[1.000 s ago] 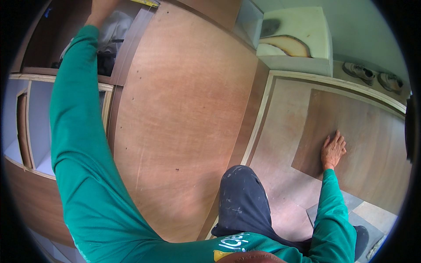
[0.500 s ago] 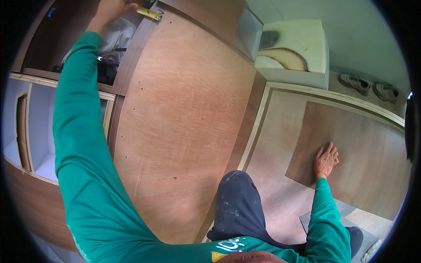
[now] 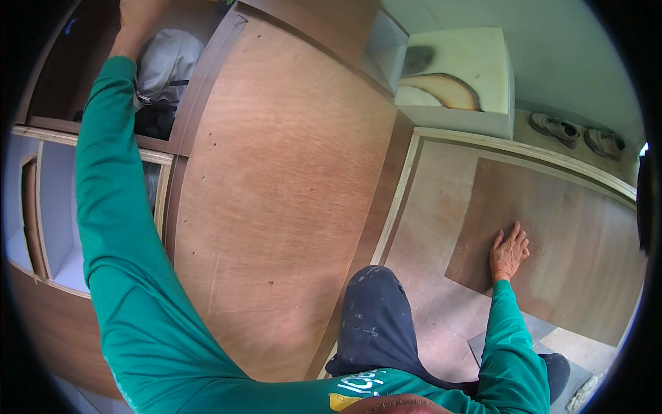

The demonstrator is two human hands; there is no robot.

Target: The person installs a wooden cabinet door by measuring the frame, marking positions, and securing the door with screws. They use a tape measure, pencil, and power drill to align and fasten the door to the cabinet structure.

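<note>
At the upper left edge, my left hand (image 3: pixel 141 17) reaches over the open dark cabinet; only its wrist and back show, and its fingers lie beyond the picture. My right hand (image 3: pixel 509 252) rests with fingers spread on a brown wood-grain sheet (image 3: pixel 572 228), and nothing is held in it. The sheet lies on a pale wooden panel (image 3: pixel 431 200) framed by a raised light edge. Between my arms stretches a large reddish plywood panel (image 3: pixel 289 159) with small dark holes along its left side.
A white bag (image 3: pixel 176 58) sits in the dark cabinet (image 3: pixel 62 83). White shelf compartments (image 3: pixel 69 228) stand at the left. A pale box (image 3: pixel 458 69) with a burnt-looking curved mark stands at the back, near a pair of shoes (image 3: pixel 576 134). My bent knee (image 3: pixel 376 310) is beside the plywood.
My left hand has moved up and left from the plywood's top corner, and the yellow tape measure strip there is out of sight. My right hand stays on the sheet.
</note>
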